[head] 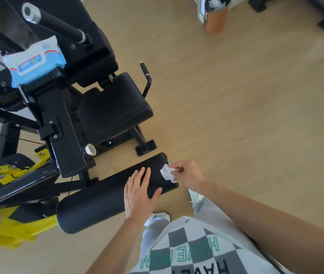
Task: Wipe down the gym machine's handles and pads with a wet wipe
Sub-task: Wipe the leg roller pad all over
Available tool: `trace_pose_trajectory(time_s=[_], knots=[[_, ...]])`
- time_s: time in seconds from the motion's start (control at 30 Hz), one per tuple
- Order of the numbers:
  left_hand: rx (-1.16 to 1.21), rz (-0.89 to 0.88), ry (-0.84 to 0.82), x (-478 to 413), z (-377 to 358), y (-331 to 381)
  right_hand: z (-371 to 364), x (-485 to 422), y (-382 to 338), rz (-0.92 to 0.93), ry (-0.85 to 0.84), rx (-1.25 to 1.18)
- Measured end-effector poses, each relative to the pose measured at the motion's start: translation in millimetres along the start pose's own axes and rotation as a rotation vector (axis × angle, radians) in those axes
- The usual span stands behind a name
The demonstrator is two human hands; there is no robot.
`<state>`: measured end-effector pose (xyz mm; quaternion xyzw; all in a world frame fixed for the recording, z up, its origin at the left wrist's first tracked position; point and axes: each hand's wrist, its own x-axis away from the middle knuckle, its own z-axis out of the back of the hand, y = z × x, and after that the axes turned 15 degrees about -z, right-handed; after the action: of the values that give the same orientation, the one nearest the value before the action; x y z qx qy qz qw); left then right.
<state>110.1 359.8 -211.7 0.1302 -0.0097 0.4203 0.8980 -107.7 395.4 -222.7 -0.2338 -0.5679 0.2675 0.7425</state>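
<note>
A long black roller pad (101,198) of the gym machine lies low in front of me. My left hand (139,192) rests flat on its top with the fingers straight. My right hand (188,174) pinches a crumpled white wet wipe (168,173) against the pad's right end. Beyond it are the black seat pad (115,107), a small side handle (146,76) and a long black grip bar (60,24) at the upper left.
A blue pack of wipes (35,63) sits on the machine's black frame (62,123). Yellow frame parts (9,228) stick out at the lower left. An orange bin (216,14) holding white wipes stands on the wooden floor (246,105) at the top.
</note>
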Motion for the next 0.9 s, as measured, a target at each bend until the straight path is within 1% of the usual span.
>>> trace_pose_trajectory(time_s=[0.1, 0.27, 0.37, 0.43, 0.5, 0.63, 0.67, 0.77, 0.8, 0.9], knots=[[0.04, 0.017, -0.034, -0.5, -4.5, 0.7, 1.6, 3.5, 10.1, 0.001, 0.005, 0.075], [0.017, -0.015, -0.066, -1.1, -4.2, -5.0, 9.5, 3.6, 25.9, -0.03, -0.058, 0.254], [0.011, 0.001, -0.084, -6.2, -2.1, -7.5, 11.2, -0.9, 31.1, -0.071, -0.101, 0.346], [0.044, 0.009, -0.104, -13.2, 1.2, -8.8, 13.2, -3.8, 31.8, -0.078, -0.083, 0.376], [0.089, 0.015, -0.143, -22.9, 6.6, -12.2, 14.9, -7.2, 31.0, -0.085, -0.027, 0.352], [0.127, 0.021, -0.226, -44.6, 14.6, -22.0, 17.2, -9.6, 22.3, -0.066, 0.156, 0.139], [0.135, 0.025, -0.24, -48.5, 15.8, -23.6, 16.6, -8.5, 17.9, -0.031, 0.158, 0.114], [0.137, 0.024, -0.266, -54.4, 16.4, -27.4, 8.3, -0.9, 7.0, 0.078, 0.038, 0.135], [0.137, 0.02, -0.266, -55.5, 16.2, -28.4, 4.8, 1.9, 5.3, 0.101, 0.02, 0.16], [0.143, 0.014, -0.258, -56.5, 13.7, -32.2, -2.0, 5.7, 11.4, 0.14, 0.045, 0.213]])
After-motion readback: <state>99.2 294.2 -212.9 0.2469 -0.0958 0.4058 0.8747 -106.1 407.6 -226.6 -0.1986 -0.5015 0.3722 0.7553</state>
